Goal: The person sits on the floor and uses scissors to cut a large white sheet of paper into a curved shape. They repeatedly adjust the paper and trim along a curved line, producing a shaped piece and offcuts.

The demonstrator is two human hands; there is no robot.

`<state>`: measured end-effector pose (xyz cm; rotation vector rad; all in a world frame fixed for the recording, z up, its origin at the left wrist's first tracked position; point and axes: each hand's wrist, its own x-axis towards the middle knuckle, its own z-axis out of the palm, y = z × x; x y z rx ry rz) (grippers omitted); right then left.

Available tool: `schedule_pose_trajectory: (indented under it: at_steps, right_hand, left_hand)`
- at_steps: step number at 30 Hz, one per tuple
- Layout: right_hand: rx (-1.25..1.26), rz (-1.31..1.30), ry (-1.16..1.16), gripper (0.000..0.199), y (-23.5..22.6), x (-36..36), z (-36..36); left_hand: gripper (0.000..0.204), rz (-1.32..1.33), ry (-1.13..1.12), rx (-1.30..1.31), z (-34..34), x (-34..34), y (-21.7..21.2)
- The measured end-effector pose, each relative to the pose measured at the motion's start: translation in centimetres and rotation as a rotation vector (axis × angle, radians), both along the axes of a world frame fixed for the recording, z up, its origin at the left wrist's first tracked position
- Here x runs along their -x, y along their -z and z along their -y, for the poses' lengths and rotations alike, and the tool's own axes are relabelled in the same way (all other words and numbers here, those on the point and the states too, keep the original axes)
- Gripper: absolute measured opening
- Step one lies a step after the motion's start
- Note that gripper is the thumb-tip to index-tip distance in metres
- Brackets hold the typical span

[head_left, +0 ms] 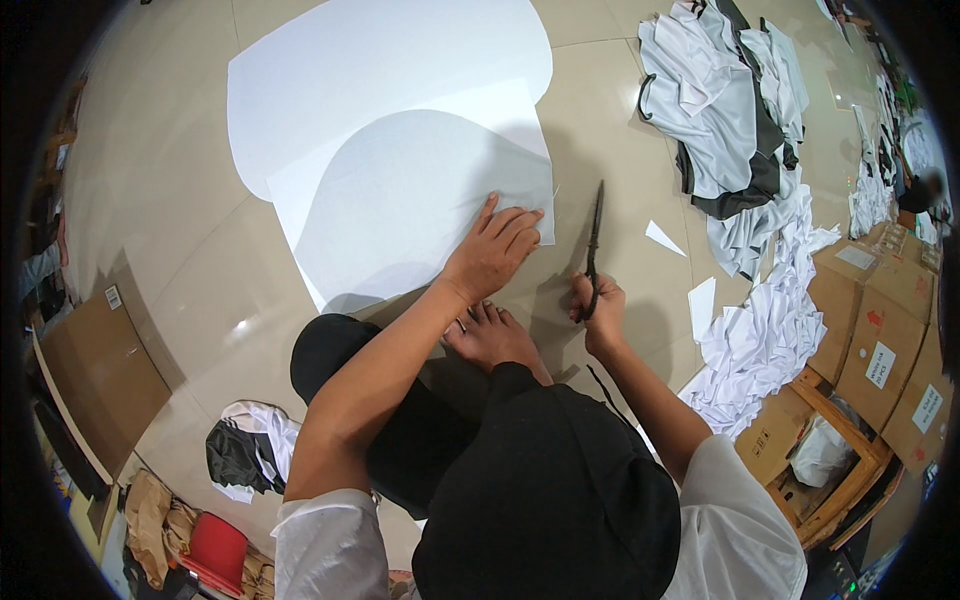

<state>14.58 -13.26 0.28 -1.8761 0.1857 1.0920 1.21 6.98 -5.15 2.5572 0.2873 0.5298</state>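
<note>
A pale, round-edged piece lies on a large white sheet on the floor; I cannot tell whether they are paper or cloth. My left hand rests flat on the piece near its right edge, fingers spread, holding nothing. Off to the right, my right hand grips dark scissors by the handles. The blades look closed and point away from me, apart from the sheet. My bare foot is just below the left hand, and black cloth covers my legs.
White and grey garments lie in a heap at the far right, above crumpled white cloth. White offcuts are scattered nearby. Cardboard boxes stand at the right, a cardboard panel at the left, and a red cap-like object lower left.
</note>
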Motion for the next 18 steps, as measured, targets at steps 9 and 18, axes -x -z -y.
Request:
schedule_pose_trajectory:
  at_steps: [9, 18]
  right_hand:
    - [-0.045, 0.253, 0.03, 0.034, 0.2, -2.0, 0.9]
    - [0.109, 1.257, -0.337, 0.056, 2.5, -5.9, -11.4]
  left_hand:
    - [0.027, -0.032, -0.083, 0.113, -0.8, -0.4, -1.1]
    - [0.087, -0.326, -0.556, 0.065, -3.7, 0.5, -1.8]
